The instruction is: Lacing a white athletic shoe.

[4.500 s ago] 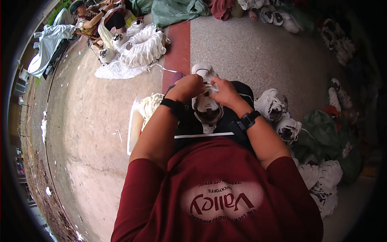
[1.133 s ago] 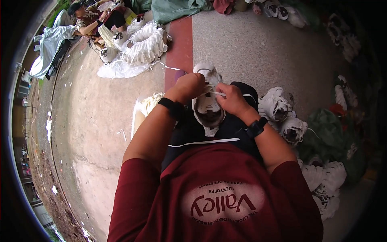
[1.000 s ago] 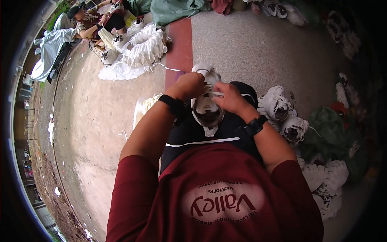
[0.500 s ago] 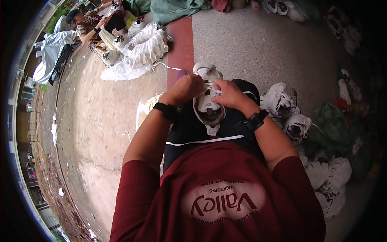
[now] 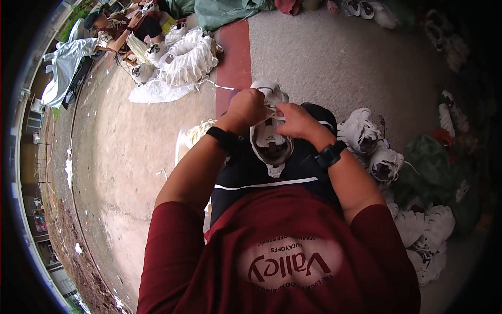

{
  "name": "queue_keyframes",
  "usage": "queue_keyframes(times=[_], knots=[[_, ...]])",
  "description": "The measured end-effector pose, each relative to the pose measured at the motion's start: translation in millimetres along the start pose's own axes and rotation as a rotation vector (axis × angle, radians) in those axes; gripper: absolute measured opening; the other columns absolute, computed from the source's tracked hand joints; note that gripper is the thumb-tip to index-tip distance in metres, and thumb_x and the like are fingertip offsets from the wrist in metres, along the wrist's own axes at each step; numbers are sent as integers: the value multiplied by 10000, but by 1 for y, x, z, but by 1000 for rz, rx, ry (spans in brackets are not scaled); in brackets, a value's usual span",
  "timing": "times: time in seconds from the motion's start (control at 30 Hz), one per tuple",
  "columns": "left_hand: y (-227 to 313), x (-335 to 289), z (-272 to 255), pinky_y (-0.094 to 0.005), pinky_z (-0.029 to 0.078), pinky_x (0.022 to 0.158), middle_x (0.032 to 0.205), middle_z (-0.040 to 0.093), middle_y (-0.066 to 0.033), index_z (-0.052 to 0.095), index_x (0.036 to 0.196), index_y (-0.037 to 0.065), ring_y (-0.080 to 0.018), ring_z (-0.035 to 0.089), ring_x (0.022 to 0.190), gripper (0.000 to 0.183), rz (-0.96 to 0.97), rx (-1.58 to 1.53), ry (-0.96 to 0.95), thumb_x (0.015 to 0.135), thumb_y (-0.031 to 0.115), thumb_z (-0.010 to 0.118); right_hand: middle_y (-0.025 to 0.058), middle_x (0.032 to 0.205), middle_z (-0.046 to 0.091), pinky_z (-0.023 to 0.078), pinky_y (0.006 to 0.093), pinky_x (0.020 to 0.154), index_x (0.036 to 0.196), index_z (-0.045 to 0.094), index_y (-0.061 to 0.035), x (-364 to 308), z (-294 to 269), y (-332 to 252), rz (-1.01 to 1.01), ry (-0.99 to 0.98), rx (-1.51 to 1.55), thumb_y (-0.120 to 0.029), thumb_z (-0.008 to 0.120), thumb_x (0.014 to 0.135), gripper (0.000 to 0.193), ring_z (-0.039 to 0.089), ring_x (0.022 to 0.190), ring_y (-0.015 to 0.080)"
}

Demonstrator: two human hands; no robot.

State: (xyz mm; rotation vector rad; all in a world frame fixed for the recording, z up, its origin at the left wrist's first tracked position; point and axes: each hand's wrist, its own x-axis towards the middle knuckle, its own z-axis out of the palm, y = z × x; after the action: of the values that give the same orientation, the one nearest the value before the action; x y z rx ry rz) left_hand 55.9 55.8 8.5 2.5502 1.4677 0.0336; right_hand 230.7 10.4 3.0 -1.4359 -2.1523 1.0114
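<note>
A white sneaker [image 5: 273, 140] rests between my knees, its toe pointing away from me and its heel opening toward me. White shoelace [image 5: 278, 118] crosses over its front between my two hands. My left hand [image 5: 244, 109] is closed in a pinch at the left side of the lacing; its fingertips are partly hidden behind its back. On the other side, the thumb and fingers of my right hand [image 5: 299, 121] close on the lace, which trails out below them. Dark bands circle both my wrists.
More white sneakers [image 5: 364, 131] lie at my right, beside a green sack [image 5: 426, 162]. Pale laces [image 5: 196, 133] hang by my left knee. Ahead on the left, a ring of white shoes [image 5: 193, 57] sits on plastic sheeting near another seated person [image 5: 123, 31].
My left hand has shifted slightly up and turned at the wrist, its elbow moving outward. My right hand stays almost in place. The other person's arm has risen.
</note>
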Motion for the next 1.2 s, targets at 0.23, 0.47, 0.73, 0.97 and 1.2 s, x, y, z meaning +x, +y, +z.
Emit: queue_keyframes(times=[0.23, 0.47, 0.73, 0.97, 1.2], knots=[[17, -7, -8, -384, 508, 647, 837, 544, -126, 583, 767, 58, -314, 602, 767, 112, 197, -31, 421, 682, 123, 619, 211, 866, 601, 467, 389, 746, 903, 525, 18, 2, -1, 0, 21, -30, -3, -156, 675, 598, 382, 586, 848, 365], [-30, -26, 3, -285, 467, 689, 855, 603, -79, 543, 1058, 6, -164, 580, 769, 323, -9, -950, -48, 750, 82, 604, 152, 748, 558, 454, 358, 650, 821, 488, -14, -3, -4, 2, -37, 6, 88, -160, 694, 596, 338, 569, 718, 286], [-34, -39, 13, -222, 444, 660, 791, 593, -1, 612, 901, 16, -75, 533, 716, 108, -96, -1309, -118, 799, 51, 620, 114, 690, 511, 426, 345, 600, 760, 452, -33, -3, -6, 2, 6, -32, 92, -189, 725, 595, 356, 520, 655, 245], [-25, -41, 27, -261, 452, 632, 769, 609, -13, 635, 852, 21, -107, 551, 697, 104, -135, -1209, 66, 761, 65, 662, 108, 696, 510, 424, 346, 601, 761, 453, -35, -2, -5, 5, -21, -11, 66, -197, 731, 591, 365, 521, 663, 243], [6, -46, 23, -389, 462, 581, 706, 576, -91, 558, 729, 90, -304, 577, 680, 92, -79, -369, 618, 661, 50, 604, 110, 684, 511, 424, 350, 599, 763, 455, -34, -3, 0, 6, -30, 20, 51, -188, 723, 606, 347, 519, 654, 240]])
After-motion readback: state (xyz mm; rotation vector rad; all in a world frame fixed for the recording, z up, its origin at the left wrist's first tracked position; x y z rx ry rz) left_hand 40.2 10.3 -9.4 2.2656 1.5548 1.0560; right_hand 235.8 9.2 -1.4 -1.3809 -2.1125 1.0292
